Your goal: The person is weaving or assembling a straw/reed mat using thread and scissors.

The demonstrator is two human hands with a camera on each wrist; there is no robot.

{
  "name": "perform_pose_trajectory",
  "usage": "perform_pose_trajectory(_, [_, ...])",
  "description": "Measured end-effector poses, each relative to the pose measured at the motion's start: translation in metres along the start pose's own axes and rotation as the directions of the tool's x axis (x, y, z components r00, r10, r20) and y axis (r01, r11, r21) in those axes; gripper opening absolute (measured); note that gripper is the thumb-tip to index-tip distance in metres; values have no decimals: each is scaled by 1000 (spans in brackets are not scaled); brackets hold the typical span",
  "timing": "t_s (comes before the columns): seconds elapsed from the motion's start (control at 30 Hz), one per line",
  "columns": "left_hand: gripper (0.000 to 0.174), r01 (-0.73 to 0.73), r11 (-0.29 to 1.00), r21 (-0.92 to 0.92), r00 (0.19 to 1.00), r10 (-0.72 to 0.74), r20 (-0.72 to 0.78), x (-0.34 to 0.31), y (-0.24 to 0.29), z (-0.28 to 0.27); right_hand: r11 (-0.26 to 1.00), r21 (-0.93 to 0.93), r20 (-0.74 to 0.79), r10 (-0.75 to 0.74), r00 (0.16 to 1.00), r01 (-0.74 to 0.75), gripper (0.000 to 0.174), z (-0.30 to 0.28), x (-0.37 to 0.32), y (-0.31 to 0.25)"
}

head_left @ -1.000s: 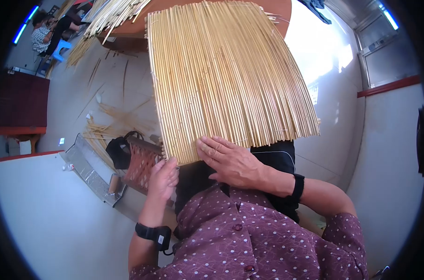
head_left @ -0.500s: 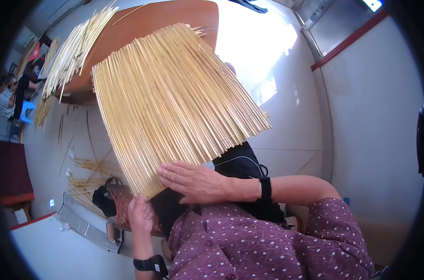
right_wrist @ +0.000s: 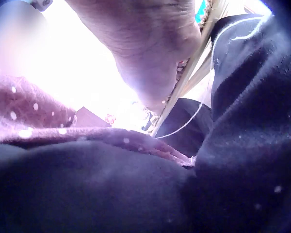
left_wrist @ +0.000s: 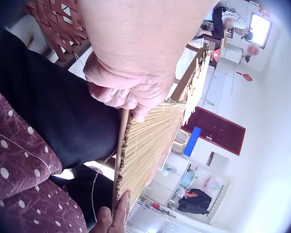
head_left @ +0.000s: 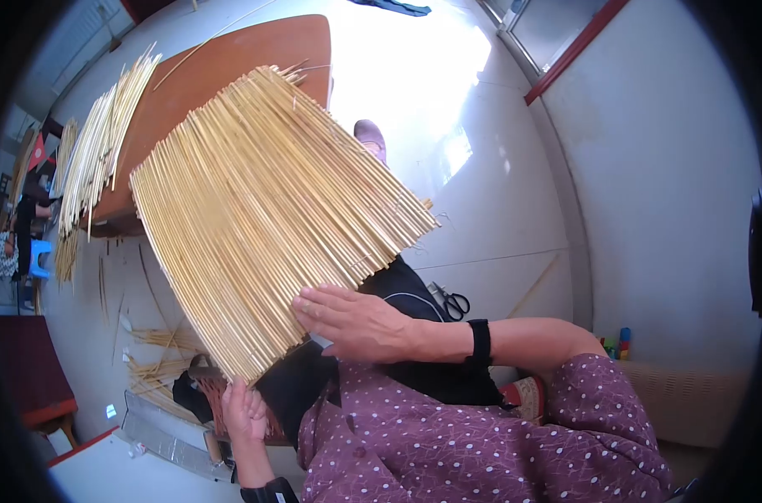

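Observation:
A mat of straw-coloured stalks [head_left: 263, 218], laid side by side and tied with thin thread, slants from the lap toward the table. At its near left corner my left hand [head_left: 245, 411] grips the edge, thumb on top and fingers curled below. My right hand [head_left: 356, 325] lies flat with straight fingers on the near edge, to the right of the left hand. Stalk ends line up along the edge between the two hands in the left wrist view. A white thread [right_wrist: 177, 131] hangs by the dark trousers in the right wrist view.
A brown table [head_left: 230, 50] stands ahead, a bundle of pale stalks [head_left: 104, 142] on its left side. Loose stalks [head_left: 158, 365] litter the floor at left, near a woven seat [head_left: 209, 394]. Scissors [head_left: 449, 302] show beside the right leg. A person sits far left near a blue stool [head_left: 41, 258].
The head view has turned, so mat and hands appear lower and further left. My right hand has slid along the edge, away from the left hand, which keeps its grip. Scissors now show.

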State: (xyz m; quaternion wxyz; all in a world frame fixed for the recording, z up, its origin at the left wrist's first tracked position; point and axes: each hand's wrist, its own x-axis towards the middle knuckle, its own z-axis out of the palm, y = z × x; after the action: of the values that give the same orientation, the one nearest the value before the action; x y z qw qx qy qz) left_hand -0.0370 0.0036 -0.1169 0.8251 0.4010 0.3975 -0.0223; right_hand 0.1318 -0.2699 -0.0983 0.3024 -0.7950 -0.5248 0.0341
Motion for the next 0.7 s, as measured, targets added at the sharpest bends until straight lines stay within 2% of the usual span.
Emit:
perform_pose_trajectory(0.03, [15,-8,1000,-4,1000,8,19,-1,2,1,999,2,-88,-32,996,32,61,-3,-2,-1])
perform_pose_trajectory(0.07, [14,-17,1000,-12,999,17,35,-1,2,0,1000,-9,-94,-28,995,27,61,-9,-6,-2])
perform_pose_trajectory(0.13, [14,-11,1000,2,999,11,40,1,1,-6,992,122,-269,13,963,20,50,-20,-18,-5])
perform_pose_trajectory(0.2, [15,23,999,49,1000,-23,5,0,5,-6,915,321,-307,344,887,-244,30,-33,-38,-12])
perform_pose_trajectory(0.27, [15,24,998,60,1000,-25,5,-2,7,-4,626,654,-174,671,721,-425,23,-43,-57,-4])
perform_pose_trajectory(0.3, [16,27,998,64,1000,-27,-2,-3,8,-3,624,656,-175,673,719,-424,23,-43,-64,3])
perform_pose_trajectory(0.33, [16,27,997,68,1000,-27,-3,-3,8,-2,327,874,-71,817,572,-359,22,-40,-71,13])
perform_pose_trajectory(0.37, [16,29,996,82,1000,-30,2,-2,9,-1,-3,977,97,896,434,-212,22,-40,-74,22])
perform_pose_trajectory(0.4, [17,32,995,95,999,-32,-1,-4,10,0,-10,977,105,893,438,-213,22,-43,-73,26])
perform_pose_trajectory(0.47, [16,34,993,113,998,-39,40,-4,12,3,-96,988,137,909,394,-122,27,-47,-64,36])
perform_pose_trajectory(0.5, [15,34,993,112,999,-35,3,-7,13,10,-131,985,164,907,387,-111,31,-47,-60,41])
perform_pose_trajectory(0.53, [16,39,994,104,999,-41,17,-6,12,9,-156,980,193,892,408,-122,31,-46,-54,45])
perform_pose_trajectory(0.6, [18,38,995,90,999,-39,14,-6,10,9,-67,991,111,906,409,-119,31,-43,-45,51])
perform_pose_trajectory(0.7, [21,15,999,52,1000,-15,-1,-7,4,4,-59,989,111,903,416,-137,31,-44,-43,61])
